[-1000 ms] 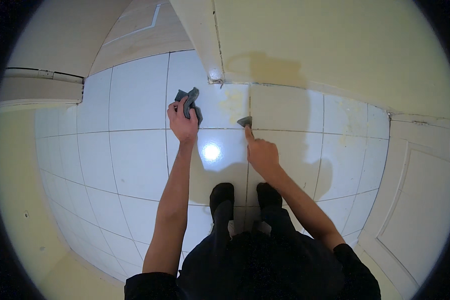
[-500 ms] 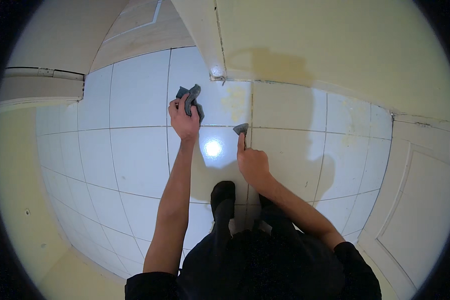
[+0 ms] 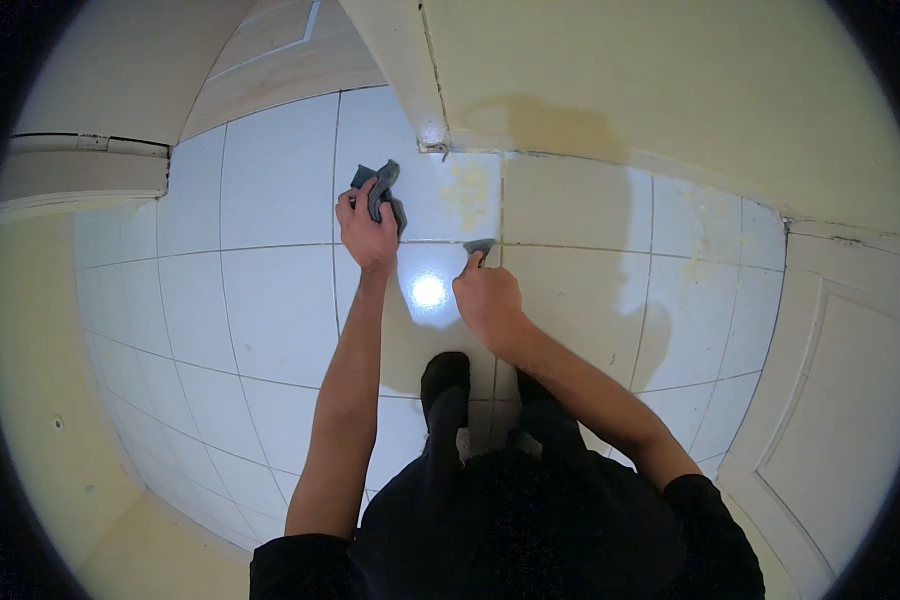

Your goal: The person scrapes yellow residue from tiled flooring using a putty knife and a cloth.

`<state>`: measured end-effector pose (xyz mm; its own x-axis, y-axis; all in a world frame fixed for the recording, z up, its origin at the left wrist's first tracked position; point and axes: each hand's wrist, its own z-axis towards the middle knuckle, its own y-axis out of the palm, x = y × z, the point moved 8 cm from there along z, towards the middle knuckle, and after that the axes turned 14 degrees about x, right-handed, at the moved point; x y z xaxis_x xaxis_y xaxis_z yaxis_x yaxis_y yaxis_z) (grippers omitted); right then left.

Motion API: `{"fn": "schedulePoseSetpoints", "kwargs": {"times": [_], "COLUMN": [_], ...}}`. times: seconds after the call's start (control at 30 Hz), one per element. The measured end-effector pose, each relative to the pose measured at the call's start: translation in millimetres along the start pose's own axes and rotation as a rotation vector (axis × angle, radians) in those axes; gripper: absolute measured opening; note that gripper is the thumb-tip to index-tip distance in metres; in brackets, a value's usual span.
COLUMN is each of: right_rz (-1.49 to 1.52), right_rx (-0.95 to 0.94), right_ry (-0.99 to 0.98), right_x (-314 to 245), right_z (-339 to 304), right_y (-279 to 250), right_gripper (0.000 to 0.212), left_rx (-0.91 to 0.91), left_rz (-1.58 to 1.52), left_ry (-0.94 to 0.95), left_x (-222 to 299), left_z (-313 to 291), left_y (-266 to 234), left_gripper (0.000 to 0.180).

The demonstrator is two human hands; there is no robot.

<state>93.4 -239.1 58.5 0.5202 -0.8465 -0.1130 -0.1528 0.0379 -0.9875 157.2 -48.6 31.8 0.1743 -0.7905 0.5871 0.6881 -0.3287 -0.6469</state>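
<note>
My left hand (image 3: 368,228) is closed on a crumpled dark grey cloth (image 3: 388,178), which sits against the white tiled floor (image 3: 280,200). In my right hand (image 3: 490,305) is a small scraper (image 3: 479,246) with a grey, flared blade. My fingers wrap its handle and mostly hide it, with the index finger pointing along toward the blade. The blade is at a grout line between tiles. Just beyond it, yellowish stains (image 3: 465,195) mark the tile near the wall corner.
A pale yellow wall (image 3: 670,80) ends in a corner post (image 3: 410,80) ahead. More yellowish marks (image 3: 708,225) lie on tiles at the right. A panelled white door (image 3: 820,400) stands at far right. My dark shoe (image 3: 445,385) rests on the tiles below my hands.
My right hand has shifted slightly left with the scraper, whose blade now looks flatter and more turned. My left hand keeps the cloth in nearly the same place.
</note>
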Motion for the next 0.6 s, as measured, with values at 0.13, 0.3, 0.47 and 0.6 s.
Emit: {"fn": "schedulePoseSetpoints", "kwargs": {"times": [0.13, 0.3, 0.47, 0.6], "right_rz": [0.162, 0.177, 0.189, 0.177], "right_rx": [-0.092, -0.132, -0.043, -0.132], "right_ry": [-0.009, 0.122, 0.265, 0.257], "right_x": [24.6, 33.1, 51.8, 49.1], "right_z": [15.4, -1.1, -35.3, -32.9], "right_y": [-23.0, -11.3, 30.6, 23.0], "right_gripper": [0.024, 0.047, 0.078, 0.072], "left_rx": [-0.016, -0.018, -0.001, -0.022], "left_rz": [0.004, 0.002, -0.009, 0.004], "left_ry": [-0.031, -0.029, -0.017, -0.031], "left_x": [5.5, -0.6, 3.6, -1.1], "left_z": [1.2, -0.8, 0.2, -0.9], "left_y": [3.5, 3.2, 5.6, 3.2], "left_gripper": [0.041, 0.041, 0.041, 0.041]}}
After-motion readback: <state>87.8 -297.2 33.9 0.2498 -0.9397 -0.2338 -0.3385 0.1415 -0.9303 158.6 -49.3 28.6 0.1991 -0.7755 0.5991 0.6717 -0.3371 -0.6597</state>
